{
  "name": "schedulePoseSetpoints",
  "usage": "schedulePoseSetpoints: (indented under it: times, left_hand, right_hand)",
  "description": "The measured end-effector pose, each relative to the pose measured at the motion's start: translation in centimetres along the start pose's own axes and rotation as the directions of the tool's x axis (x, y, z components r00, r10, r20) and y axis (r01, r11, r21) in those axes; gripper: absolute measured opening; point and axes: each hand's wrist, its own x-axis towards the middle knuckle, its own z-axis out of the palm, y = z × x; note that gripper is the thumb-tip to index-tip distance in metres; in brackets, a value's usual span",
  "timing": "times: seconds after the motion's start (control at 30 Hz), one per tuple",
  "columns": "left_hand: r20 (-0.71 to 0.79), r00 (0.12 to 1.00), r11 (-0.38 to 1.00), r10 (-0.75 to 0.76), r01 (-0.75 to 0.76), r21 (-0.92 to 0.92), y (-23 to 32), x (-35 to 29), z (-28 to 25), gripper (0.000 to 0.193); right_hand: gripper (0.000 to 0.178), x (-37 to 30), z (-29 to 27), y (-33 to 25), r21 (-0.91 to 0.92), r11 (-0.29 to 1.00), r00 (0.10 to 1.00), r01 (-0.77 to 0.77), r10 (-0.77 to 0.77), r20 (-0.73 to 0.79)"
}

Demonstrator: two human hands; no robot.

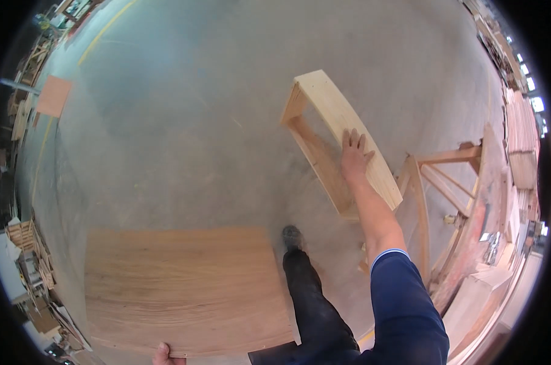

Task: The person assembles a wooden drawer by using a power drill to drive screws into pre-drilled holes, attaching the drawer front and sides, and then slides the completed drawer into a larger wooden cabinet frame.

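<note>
My left hand (165,355) is at the near edge of a large flat wooden panel (184,286). Its thumb lies over the edge, with the other fingers mostly hidden. Out ahead, my right arm reaches to a rectangular open wooden frame (348,115), shaped like a shallow box without a bottom. My right hand (355,157) grips the frame's pale upper board, fingers over the broad face and thumb out of sight. The frame is tilted, its far end pointing up and left. Whether it touches the floor I cannot tell.
A wooden workbench (470,243) with braced legs stands close on the right, with a metal tool (491,249) on it. Stacked boards (521,140) lie beyond. At far left are a reddish square board (54,96) and a slatted wooden crate (21,234). My shoe (292,236) is on the concrete floor.
</note>
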Motion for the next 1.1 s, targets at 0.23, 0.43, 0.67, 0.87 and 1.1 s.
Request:
schedulePoseSetpoints:
  times: [0.23,0.43,0.67,0.87,1.1]
  left_hand:
    - [0.034,0.996,0.989,-0.081,0.076,0.124,0.5,7.1,0.9,0.046]
    - [0.117,0.993,0.982,-0.033,0.011,0.186,4.0,7.9,3.9,0.038]
    - [0.182,0.983,0.932,-0.021,-0.047,0.359,9.9,3.8,6.3,0.016]
    - [0.458,0.887,0.873,-0.067,-0.170,0.457,16.4,0.9,9.9,0.024]
    - [0.761,0.649,0.915,-0.017,-0.297,0.274,18.1,-6.6,18.8,0.049]
  right_hand:
    - [0.066,-1.9,12.3,-2.2,-0.033,0.998,0.997,-0.060,0.061,0.040]
    - [0.070,-5.6,16.0,-5.1,-0.021,0.998,0.998,-0.060,0.059,-0.035]
    - [0.072,-9.9,7.0,-3.5,0.553,0.782,0.871,-0.288,-0.026,0.490]
    - [0.068,-28.7,-8.2,-0.4,0.793,-0.369,0.868,-0.485,-0.093,0.487]
    - [0.049,-49.1,-26.3,8.5,0.711,-0.646,0.960,-0.278,-0.217,0.179]
